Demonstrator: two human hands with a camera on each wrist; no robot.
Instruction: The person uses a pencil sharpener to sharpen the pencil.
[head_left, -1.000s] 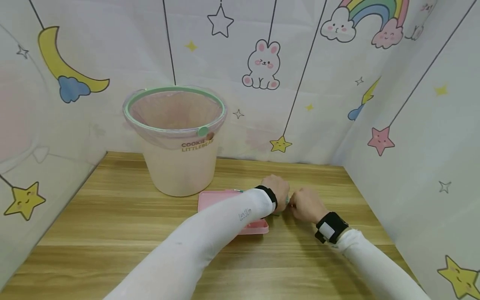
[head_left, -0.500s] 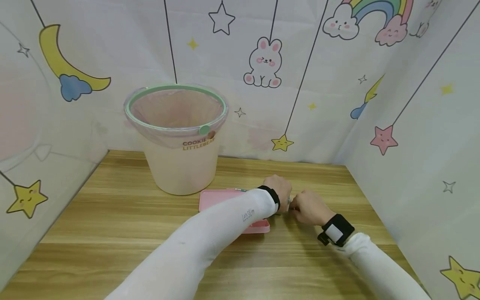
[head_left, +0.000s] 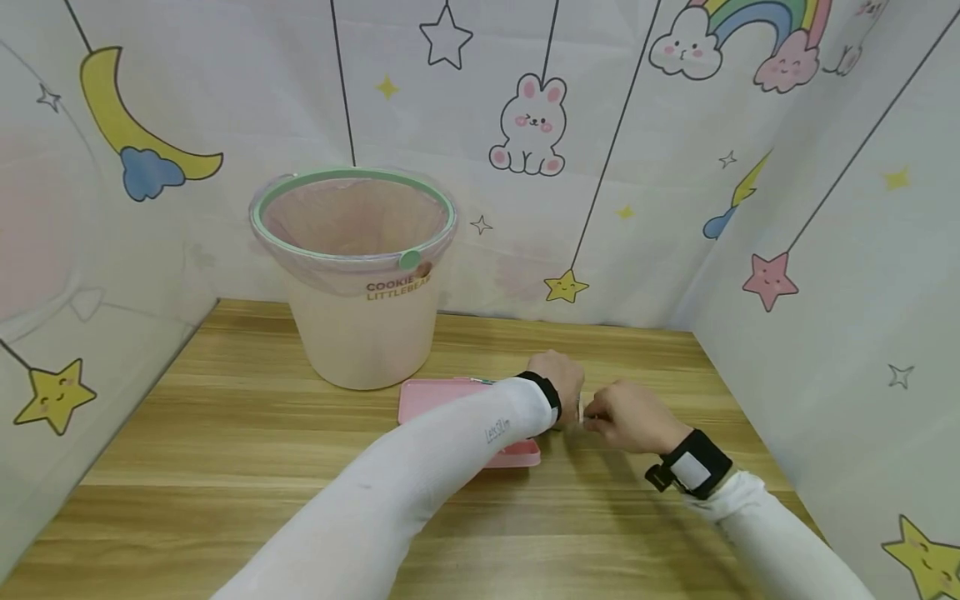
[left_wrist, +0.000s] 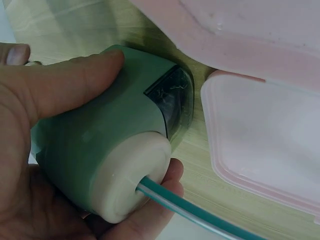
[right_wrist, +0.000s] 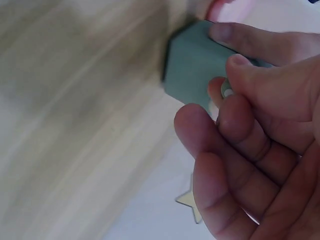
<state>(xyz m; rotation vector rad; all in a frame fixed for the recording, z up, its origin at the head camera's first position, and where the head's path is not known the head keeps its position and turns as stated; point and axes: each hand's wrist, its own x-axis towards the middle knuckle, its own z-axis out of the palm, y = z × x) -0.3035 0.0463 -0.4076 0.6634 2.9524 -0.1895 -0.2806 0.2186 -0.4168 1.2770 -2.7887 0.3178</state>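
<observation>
A green pencil sharpener (left_wrist: pixel 125 100) with a cream round front and a dark see-through shavings window lies in my left hand (head_left: pixel 557 383). The left thumb presses across its top and the fingers curl underneath. A teal and silver pencil (left_wrist: pixel 192 207) sticks out of the hole in the cream front. At the sharpener's other end my right hand (head_left: pixel 633 417) pinches a small green knob (right_wrist: pixel 226 89) between thumb and fingertips. In the head view the sharpener is mostly hidden behind the left hand.
Beside the sharpener lies an opened pink plastic case (head_left: pixel 517 456), partly covered by the left forearm. A cream bin (head_left: pixel 360 333) with a green rim and a clear liner stands behind it to the left. Printed cloth walls (head_left: pixel 480 275) enclose the wooden table (head_left: pixel 300 508).
The right wrist has shifted a little to the right and turned, while its fingers stay at the knob. My left hand has kept its hold on the sharpener nearly still.
</observation>
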